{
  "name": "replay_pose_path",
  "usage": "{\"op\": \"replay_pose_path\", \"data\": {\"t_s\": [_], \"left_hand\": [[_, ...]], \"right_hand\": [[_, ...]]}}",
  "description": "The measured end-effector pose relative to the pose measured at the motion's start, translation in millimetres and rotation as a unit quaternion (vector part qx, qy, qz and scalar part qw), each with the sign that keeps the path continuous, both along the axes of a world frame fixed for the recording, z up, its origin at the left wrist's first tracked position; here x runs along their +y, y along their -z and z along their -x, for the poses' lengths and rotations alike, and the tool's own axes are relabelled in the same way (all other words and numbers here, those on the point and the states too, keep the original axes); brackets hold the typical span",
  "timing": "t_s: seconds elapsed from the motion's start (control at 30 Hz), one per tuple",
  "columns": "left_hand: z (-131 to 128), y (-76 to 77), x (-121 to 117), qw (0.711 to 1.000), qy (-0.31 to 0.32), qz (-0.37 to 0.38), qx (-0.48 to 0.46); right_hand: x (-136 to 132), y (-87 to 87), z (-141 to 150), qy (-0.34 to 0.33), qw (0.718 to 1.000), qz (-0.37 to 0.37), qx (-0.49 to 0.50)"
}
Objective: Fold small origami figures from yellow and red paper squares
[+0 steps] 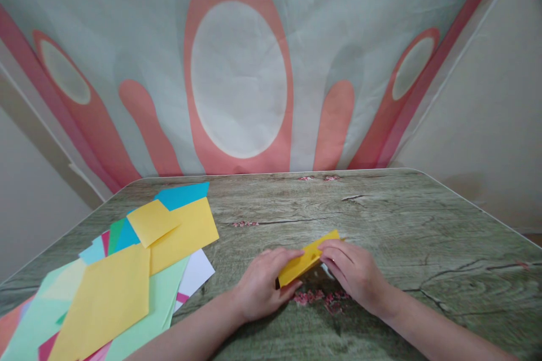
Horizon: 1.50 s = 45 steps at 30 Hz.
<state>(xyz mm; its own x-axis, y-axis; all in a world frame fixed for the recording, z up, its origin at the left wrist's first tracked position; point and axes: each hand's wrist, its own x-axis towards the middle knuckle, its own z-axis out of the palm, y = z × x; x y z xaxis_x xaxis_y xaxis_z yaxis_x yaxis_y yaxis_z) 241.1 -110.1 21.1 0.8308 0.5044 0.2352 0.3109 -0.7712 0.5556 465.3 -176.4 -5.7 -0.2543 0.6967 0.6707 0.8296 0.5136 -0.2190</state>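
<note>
A folded yellow paper (305, 257) is held between both hands just above the wood-grain table (423, 225). My left hand (265, 287) pinches its lower left end with curled fingers. My right hand (353, 272) grips its upper right part, fingers bent over the top edge. The paper is tilted, with its right tip higher.
A loose pile of coloured paper sheets (127, 271) in yellow, green, blue, white and pink lies on the table's left side. A patterned cloth (237, 67) hangs behind the table. The table's rounded far edge (271, 174) meets it.
</note>
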Motion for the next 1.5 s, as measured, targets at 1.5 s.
{"op": "replay_pose_path", "data": {"t_s": [1.5], "left_hand": [[-13, 6.2, 31, 0.993, 0.026, -0.079, 0.083]], "right_hand": [[22, -1.7, -21, -0.060, 0.974, 0.216, -0.014]]}}
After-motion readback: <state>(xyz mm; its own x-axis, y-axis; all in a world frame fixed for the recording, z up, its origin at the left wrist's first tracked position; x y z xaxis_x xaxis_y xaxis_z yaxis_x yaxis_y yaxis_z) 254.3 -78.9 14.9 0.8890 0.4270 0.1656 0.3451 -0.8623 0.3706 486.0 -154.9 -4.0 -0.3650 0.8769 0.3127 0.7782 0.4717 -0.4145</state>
